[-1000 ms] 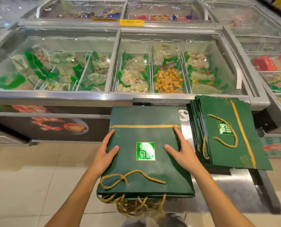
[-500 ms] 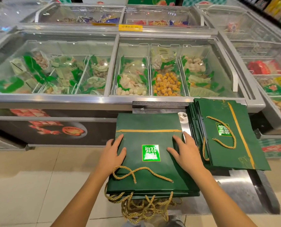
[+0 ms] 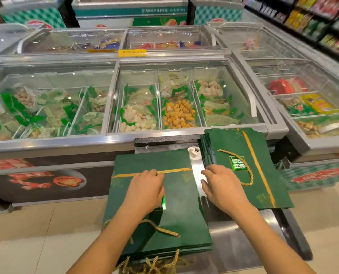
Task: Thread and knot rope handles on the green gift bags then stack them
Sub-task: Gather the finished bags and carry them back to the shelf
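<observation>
Stacking step, I judge: the left hand (image 3: pixel 145 190) lies flat on the bag pile (image 3: pixel 182 220) at the counter's (image 3: pixel 236 242) left edge. The right hand (image 3: pixel 222 186), loosely bent and holding nothing, touches the second pile (image 3: pixel 263 178) at the far right corner. Next probably calls for pinching that pile's top bag.

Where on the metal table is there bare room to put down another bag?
The widest bare patch of the metal table is near you, right of the left stack and in front of the right stack. The strip between the stacks is crowded: the right hand and a white round object are there.
</observation>
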`<state>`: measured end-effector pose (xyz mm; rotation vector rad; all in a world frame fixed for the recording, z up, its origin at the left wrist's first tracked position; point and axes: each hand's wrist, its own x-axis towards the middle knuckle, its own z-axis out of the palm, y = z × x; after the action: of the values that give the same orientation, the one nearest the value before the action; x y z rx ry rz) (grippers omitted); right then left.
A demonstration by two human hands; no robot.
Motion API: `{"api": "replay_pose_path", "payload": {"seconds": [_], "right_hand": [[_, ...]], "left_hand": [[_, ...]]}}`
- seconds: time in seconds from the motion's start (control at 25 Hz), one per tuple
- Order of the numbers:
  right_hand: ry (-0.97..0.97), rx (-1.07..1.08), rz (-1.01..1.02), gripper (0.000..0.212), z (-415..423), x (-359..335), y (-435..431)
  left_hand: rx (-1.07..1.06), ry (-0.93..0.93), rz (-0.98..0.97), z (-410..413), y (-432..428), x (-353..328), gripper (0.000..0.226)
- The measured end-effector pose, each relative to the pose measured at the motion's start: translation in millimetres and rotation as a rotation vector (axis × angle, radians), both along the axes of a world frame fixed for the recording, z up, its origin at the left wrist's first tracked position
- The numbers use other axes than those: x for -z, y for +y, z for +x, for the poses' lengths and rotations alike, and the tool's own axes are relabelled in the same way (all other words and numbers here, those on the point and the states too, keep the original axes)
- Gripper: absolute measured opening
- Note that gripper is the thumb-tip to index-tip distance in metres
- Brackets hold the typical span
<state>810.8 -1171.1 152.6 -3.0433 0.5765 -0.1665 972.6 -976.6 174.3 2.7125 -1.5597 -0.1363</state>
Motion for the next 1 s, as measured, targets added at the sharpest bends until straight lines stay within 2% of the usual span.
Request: {"api": "replay_pose_path", "payload": {"seconds": [0.24,0.32,0.4,0.48,0.56,0.6,0.64,0.68,0.8,1.0], "right_hand": [[-0.018,0.158,0.022,0.021,-73.7,-1.4,-108.5],[-0.015,0.183,0.049,0.022,-94.5,4.1,-143.8],[0.026,0.248,0.122,0.029,-105.6,8.1,-169.8],[0.078,0.317,0.264,0.048,-112.4,19.2,-188.9],[0.059,0.361,0.534,0.065,-114.0,27.8,-198.0],[0.015,0.378,0.678,0.066,-113.8,29.7,-201.6],[-0.025,0.400,0.806,0.063,-112.8,29.8,-202.8],[-0.062,0.423,0.897,0.058,-112.2,30.9,-202.5],[-0.135,0.470,0.968,0.049,-109.4,33.6,-201.0],[-0.156,0.543,1.062,0.049,-103.2,32.8,-207.1]], "left_hand": [[0.017,0.007,0.124,-54.0,-95.3,2.8,0.028],[-0.027,0.072,0.084,-72.2,-128.5,8.0,0.030],[-0.182,0.339,-0.087,-89.6,-153.8,12.3,0.038],[-0.367,0.661,-0.211,-97.7,-173.3,28.9,0.052],[-0.553,0.958,-0.239,-100.6,-187.6,39.1,0.089],[-0.670,1.083,-0.260,-101.4,-194.2,43.1,0.105],[-0.777,1.181,-0.303,-102.3,-198.5,45.1,0.110],[-0.857,1.259,-0.355,-102.7,-201.4,46.7,0.106],[-0.966,1.397,-0.467,-101.9,-210.4,47.7,0.072],[-1.003,1.483,-0.441,-97.5,-213.9,49.6,0.066]]}}
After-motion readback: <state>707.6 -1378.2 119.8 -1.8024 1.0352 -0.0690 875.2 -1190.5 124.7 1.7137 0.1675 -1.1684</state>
